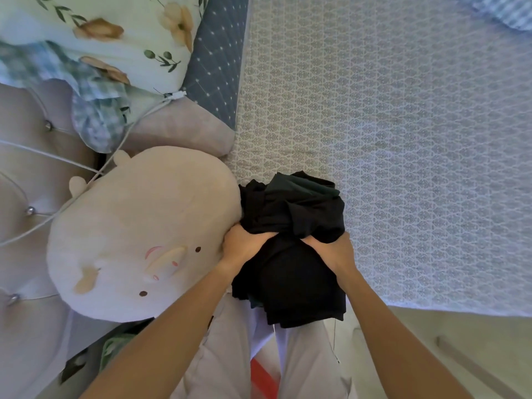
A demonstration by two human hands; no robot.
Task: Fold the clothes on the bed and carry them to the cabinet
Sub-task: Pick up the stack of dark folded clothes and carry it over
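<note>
A bundle of dark clothes (290,223), mostly black with a dark green piece on top, sits at the near edge of the bed (403,139). My left hand (243,244) grips its left side and my right hand (334,249) grips its right side. Both sets of fingers dig into the fabric. The lower folded part of the bundle hangs over the bed's edge in front of my legs. The cabinet is out of view.
A large cream plush pillow (138,234) presses against the bundle's left side. Behind it lie a grey cushion (178,131), a floral pillow (95,33) and a tufted headboard (23,197). Pale floor (460,341) shows at lower right.
</note>
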